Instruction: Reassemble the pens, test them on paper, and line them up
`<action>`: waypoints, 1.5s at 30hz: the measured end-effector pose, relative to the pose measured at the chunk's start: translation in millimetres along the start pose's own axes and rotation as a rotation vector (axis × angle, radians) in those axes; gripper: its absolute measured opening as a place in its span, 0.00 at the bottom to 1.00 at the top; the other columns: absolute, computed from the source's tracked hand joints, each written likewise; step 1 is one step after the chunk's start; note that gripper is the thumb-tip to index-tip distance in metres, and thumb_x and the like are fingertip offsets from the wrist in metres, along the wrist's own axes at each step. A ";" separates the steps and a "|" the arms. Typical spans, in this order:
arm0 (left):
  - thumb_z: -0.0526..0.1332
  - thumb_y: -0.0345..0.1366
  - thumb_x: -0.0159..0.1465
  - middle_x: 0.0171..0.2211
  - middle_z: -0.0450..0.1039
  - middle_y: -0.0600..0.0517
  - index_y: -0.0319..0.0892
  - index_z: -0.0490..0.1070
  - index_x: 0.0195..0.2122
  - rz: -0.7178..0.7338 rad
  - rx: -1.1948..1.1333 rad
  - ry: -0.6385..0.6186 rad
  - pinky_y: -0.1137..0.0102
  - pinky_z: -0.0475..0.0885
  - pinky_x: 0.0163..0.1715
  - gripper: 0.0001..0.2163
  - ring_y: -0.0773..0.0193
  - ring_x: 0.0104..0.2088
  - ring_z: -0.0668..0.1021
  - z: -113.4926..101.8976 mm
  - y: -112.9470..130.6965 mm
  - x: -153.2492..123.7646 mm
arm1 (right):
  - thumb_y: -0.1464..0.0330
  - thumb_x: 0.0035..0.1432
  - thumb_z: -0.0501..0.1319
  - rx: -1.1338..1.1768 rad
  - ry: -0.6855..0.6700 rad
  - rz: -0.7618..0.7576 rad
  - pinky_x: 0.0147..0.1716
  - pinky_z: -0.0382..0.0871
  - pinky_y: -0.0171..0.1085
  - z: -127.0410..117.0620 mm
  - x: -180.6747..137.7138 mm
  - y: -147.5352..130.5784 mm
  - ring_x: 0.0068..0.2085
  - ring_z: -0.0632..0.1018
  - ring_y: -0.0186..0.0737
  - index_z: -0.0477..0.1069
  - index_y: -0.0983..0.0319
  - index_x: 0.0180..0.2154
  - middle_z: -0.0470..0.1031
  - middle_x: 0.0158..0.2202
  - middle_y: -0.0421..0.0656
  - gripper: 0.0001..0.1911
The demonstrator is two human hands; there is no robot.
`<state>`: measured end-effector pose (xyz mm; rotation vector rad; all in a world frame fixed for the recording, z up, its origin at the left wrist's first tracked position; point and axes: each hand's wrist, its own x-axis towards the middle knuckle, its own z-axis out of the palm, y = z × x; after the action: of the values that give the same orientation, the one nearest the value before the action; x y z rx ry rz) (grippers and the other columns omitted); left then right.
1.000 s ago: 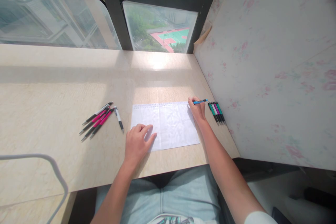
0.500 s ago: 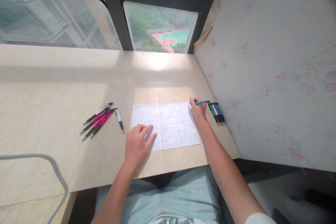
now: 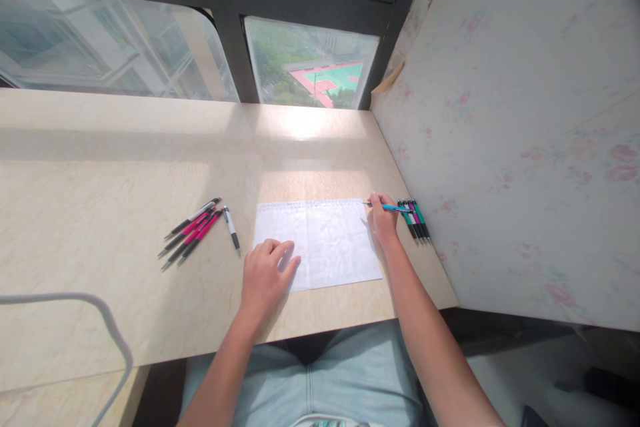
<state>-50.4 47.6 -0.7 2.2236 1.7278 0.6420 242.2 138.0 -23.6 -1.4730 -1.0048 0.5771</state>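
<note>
A white sheet of paper (image 3: 330, 247) lies flat on the table, with a row of faint marks along its top edge. My left hand (image 3: 267, 273) rests on the sheet's lower left part, fingers loosely bent and thumb apart, holding nothing. At the upper right corner, my right hand (image 3: 383, 219) grips a blue pen (image 3: 393, 207). The pen's tip points left, close to the paper's right edge; whether it touches the surface I cannot tell. Just right of that hand, several green, white and purple pens (image 3: 415, 221) lie side by side.
Left of the paper lies a bunch of pink and white pens (image 3: 193, 233), with a single white pen (image 3: 232, 230) beside it. A grey cable (image 3: 107, 320) curves over the table's lower left. A floral wall (image 3: 500, 147) bounds the right side, windows (image 3: 313, 60) the back.
My right hand has shifted slightly right, and the pen has moved off the paper's top right corner, now lying more across the hand. My left hand stays in place. The view has tilted slightly up.
</note>
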 end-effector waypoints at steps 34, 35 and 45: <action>0.56 0.41 0.64 0.36 0.72 0.49 0.46 0.73 0.43 0.019 0.004 0.010 0.62 0.65 0.40 0.11 0.57 0.38 0.74 0.6 -1.4 0.4 | 0.53 0.56 0.60 0.385 -0.025 0.236 0.16 0.48 0.30 -19.9 -59.7 -9.5 0.17 0.58 0.28 0.72 0.62 0.34 0.57 0.17 0.32 0.18; 0.56 0.41 0.64 0.36 0.72 0.49 0.46 0.73 0.43 0.019 0.004 0.009 0.62 0.65 0.40 0.11 0.57 0.38 0.74 0.8 -1.6 0.2 | 0.54 0.56 0.60 0.399 -0.021 0.238 0.16 0.48 0.30 -20.2 -59.8 -9.9 0.17 0.58 0.28 0.72 0.61 0.38 0.58 0.17 0.31 0.18; 0.57 0.41 0.64 0.35 0.73 0.49 0.45 0.74 0.42 0.024 -0.001 0.013 0.62 0.65 0.39 0.11 0.57 0.37 0.74 -0.7 -0.2 0.7 | 0.60 0.56 0.60 0.479 -0.060 0.221 0.17 0.53 0.30 -22.5 -60.6 -17.4 0.17 0.60 0.30 0.62 0.59 0.56 0.59 0.16 0.30 0.27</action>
<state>-50.8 48.2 0.0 2.2482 1.7087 0.6634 225.9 73.7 -14.8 -1.1462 -0.6875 0.9540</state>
